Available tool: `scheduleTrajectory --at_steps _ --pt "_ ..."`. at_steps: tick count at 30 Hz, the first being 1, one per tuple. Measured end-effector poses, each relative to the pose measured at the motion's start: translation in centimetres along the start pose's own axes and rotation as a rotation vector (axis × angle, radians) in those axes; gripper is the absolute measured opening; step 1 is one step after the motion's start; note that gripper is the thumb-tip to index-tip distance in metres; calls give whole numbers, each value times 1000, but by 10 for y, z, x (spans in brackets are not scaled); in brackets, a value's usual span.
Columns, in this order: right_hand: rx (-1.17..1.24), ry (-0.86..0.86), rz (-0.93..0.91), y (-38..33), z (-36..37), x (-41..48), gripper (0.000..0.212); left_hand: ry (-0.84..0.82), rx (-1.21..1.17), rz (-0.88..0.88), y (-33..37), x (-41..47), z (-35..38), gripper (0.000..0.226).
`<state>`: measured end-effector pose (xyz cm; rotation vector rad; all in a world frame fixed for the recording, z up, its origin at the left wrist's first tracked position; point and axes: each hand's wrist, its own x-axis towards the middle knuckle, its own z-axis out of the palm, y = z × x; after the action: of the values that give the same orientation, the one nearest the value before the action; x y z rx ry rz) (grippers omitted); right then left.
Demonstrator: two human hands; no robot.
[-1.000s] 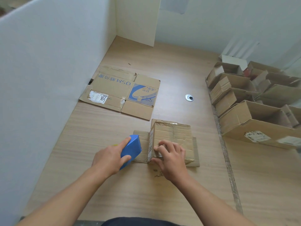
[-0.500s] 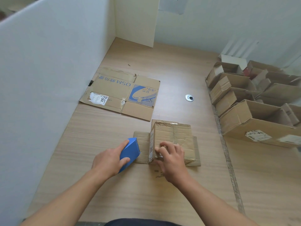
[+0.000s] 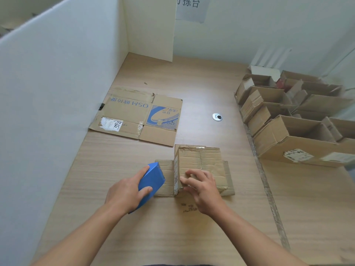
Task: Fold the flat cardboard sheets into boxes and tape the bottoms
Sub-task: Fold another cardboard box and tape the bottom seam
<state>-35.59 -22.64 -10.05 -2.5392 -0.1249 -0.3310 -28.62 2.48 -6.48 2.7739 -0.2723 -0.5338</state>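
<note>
Taping the bottom of a folded box. At far left, a flat brown cardboard sheet with blue print (image 3: 134, 116) lies unfolded on the wooden table (image 3: 192, 237) against the white partition, apparently awaiting its turn. Nearer the viewer, the left hand (image 3: 124, 192) grips a blue wedge-shaped tape dispenser (image 3: 151, 181), fingers and thumb wrapped round its body. The dispenser's front end sits just beside the box's left wall, seemingly poised to lay tape. At centre, the small brown corrugated cardboard box (image 3: 199, 160) stands bottom-up, with loose flaps splayed flat around it. The right hand (image 3: 203, 191) holds its near end, bent fingertips on the closed flaps and thumb at the corner, probably keeping the seam shut. At right, a cluster of open brown cardboard boxes (image 3: 288, 131) sits well apart, likely finished work.
</note>
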Motion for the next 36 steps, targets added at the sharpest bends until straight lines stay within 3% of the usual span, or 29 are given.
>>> scheduleTrajectory --at_steps 4,8,11,19,23,28,36 --pt "0 -84 74 4 -26 -4 39 18 5 14 2 4 -7 65" --pt "-145 -56 409 20 -49 -14 64 37 1 25 7 9 -15 66" --pt "62 -133 552 27 -49 -22 66 61 -18 46 15 14 -20 66" --pt "91 -251 474 30 -56 -16 45 135 -46 75 34 25 -38 65" --pt "-185 -394 406 20 -69 -3 54 179 -89 51 34 28 -48 64" --pt "-325 -404 400 8 -71 24 67 146 -61 93 49 30 -54 65" --pt "-295 -506 327 20 -69 47 72 113 -39 106 56 43 -61 66"
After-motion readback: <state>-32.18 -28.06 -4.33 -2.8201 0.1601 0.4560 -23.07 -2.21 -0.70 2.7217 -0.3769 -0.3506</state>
